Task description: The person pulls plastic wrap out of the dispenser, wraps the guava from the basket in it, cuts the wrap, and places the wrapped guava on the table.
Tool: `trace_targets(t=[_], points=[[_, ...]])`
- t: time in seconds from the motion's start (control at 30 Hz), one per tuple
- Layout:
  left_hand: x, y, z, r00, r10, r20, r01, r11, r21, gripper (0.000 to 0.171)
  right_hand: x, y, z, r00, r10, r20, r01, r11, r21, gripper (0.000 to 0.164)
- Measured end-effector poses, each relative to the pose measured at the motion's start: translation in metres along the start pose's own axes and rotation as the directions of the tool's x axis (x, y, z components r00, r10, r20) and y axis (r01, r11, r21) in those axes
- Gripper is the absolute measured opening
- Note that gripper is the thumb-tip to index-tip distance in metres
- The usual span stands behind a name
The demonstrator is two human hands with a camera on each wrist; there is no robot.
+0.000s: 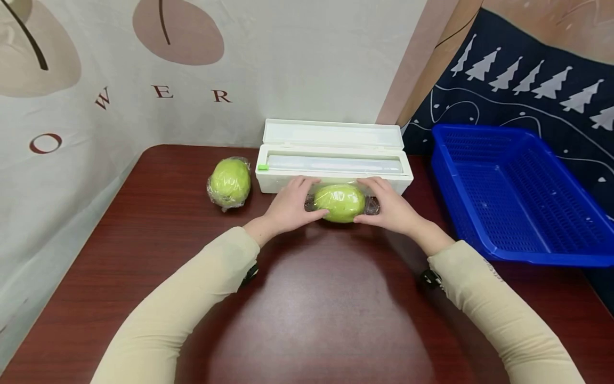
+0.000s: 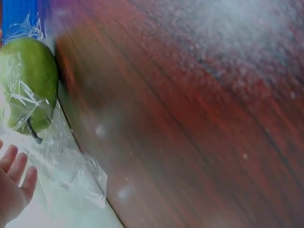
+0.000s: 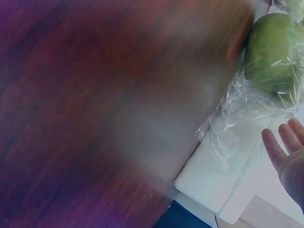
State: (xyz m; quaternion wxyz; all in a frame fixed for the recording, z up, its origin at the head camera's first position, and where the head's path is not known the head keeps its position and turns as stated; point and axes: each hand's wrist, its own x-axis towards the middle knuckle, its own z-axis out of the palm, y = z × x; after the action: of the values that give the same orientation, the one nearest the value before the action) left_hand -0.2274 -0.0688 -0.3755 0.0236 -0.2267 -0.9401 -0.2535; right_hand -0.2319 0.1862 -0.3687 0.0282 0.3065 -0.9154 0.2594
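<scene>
A green pear [image 1: 339, 203] in clear plastic film lies on the table in front of a white cling film box [image 1: 334, 184]. The film spreads loosely at both its ends; a dark stem shows in the left wrist view. My left hand [image 1: 293, 205] is at the pear's left end, thumb and fingers spread around the loose film [image 2: 78, 173]. On the other end my right hand [image 1: 392, 207] is spread likewise, thumb tip close by the pear. Both wrist views show straight, parted fingers beside the film. The box lid [image 1: 333, 133] stands raised, with a film roll [image 1: 334, 164] inside.
Another wrapped green pear [image 1: 230, 183] sits to the left of the box. A blue plastic basket [image 1: 523, 256] stands at the right side of the brown table [image 1: 331, 320]. Printed cloths [image 1: 307, 64] hang behind.
</scene>
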Motion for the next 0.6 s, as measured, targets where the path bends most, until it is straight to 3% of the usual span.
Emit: trace_targets(t=[0.1,0.17,0.37,0.47,0.6], points=[[-0.002,-0.006,-0.006,0.997,-0.022,-0.076,0.020,0.999,-0.030,0.068,0.000,0.000,-0.002,1.000,0.010,-0.009,-0.010,1.000,0.002,0.081],[-0.005,-0.013,-0.013,0.986,-0.058,-0.155,0.053,0.998,-0.037,0.064,0.001,-0.001,-0.004,1.000,0.013,-0.009,-0.013,1.000,0.004,0.081],[-0.009,-0.042,-0.029,0.909,-0.206,-0.362,0.213,0.977,-0.020,0.067,0.001,-0.003,-0.005,1.000,0.011,-0.001,-0.011,1.000,0.005,0.079],[-0.008,-0.055,-0.037,0.895,-0.249,-0.369,0.274,0.962,0.014,0.078,0.001,-0.005,-0.005,1.000,0.010,0.001,-0.010,1.000,0.005,0.077],[-0.004,-0.065,-0.049,0.916,-0.292,-0.275,0.328,0.940,0.094,0.093,0.002,-0.007,-0.006,1.000,0.002,0.001,-0.002,1.000,-0.001,0.073]])
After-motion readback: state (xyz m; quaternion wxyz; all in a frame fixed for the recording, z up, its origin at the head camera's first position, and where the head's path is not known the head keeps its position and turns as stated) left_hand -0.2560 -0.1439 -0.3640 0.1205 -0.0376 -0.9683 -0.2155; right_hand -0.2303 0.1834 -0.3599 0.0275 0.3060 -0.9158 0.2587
